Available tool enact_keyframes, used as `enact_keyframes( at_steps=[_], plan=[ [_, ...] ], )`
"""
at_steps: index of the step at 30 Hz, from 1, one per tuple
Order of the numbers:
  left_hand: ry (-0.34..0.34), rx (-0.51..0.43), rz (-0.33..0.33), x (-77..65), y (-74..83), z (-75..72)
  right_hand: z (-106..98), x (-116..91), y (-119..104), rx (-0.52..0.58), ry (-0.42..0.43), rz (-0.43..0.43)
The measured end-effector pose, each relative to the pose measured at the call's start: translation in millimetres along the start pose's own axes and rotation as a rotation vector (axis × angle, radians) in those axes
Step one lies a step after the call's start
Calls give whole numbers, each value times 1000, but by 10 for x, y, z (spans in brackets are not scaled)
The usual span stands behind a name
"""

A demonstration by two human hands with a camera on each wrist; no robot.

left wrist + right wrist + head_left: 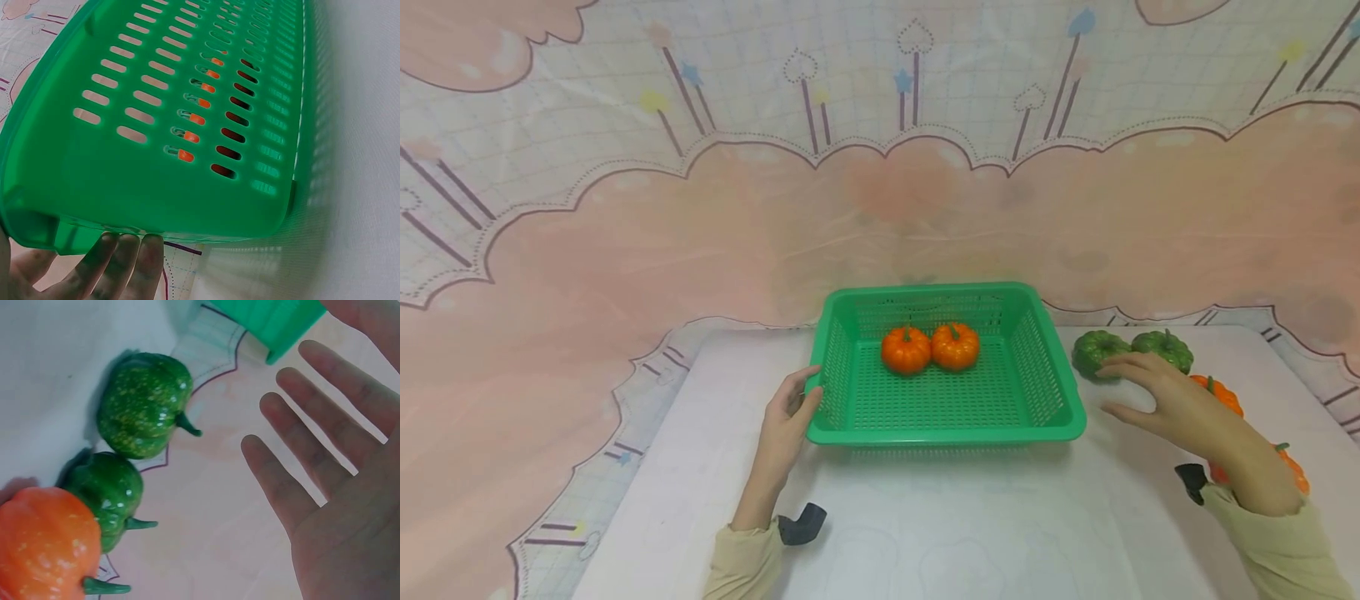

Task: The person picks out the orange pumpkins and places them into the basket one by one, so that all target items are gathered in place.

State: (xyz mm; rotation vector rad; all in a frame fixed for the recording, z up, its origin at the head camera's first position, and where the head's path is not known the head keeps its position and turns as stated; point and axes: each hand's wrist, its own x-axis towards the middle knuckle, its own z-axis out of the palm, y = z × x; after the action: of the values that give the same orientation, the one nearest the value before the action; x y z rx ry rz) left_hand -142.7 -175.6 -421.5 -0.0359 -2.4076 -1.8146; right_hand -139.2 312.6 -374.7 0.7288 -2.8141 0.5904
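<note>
A green plastic basket (940, 435) stands on the white table with two orange toy pumpkins (906, 350) side by side in it. My left hand (786, 425) holds the basket's left rim; the left wrist view shows its fingertips (150, 250) against the outside of the end wall. To the right of the basket, my right hand (1168, 404) hovers with fingers spread and nothing in them. Closest to it are two green toy pumpkins (1097, 354), speckled with yellow in the right wrist view. An orange pumpkin (47, 544) lies beside them there.
More orange pumpkins (1292, 467) lie along the table's right side, partly hidden by my right forearm. Behind the table hangs a pink and white patterned cloth (910, 217). White tabletop (962, 517) extends in front of the basket.
</note>
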Motion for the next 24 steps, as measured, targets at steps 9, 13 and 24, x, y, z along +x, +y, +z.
enact_keyframes(
  at_steps=[9, 13, 24],
  plan=[
    [2, -2, -8, -2, -9, 3, 59, -78, 99, -3, 29, -19],
    [3, 2, -5, 5, -17, 2, 64, -115, 134, -3, 22, -9],
    [2, 0, -18, 1, 4, 13, 66, -306, 257, -59, 15, 48]
  ],
)
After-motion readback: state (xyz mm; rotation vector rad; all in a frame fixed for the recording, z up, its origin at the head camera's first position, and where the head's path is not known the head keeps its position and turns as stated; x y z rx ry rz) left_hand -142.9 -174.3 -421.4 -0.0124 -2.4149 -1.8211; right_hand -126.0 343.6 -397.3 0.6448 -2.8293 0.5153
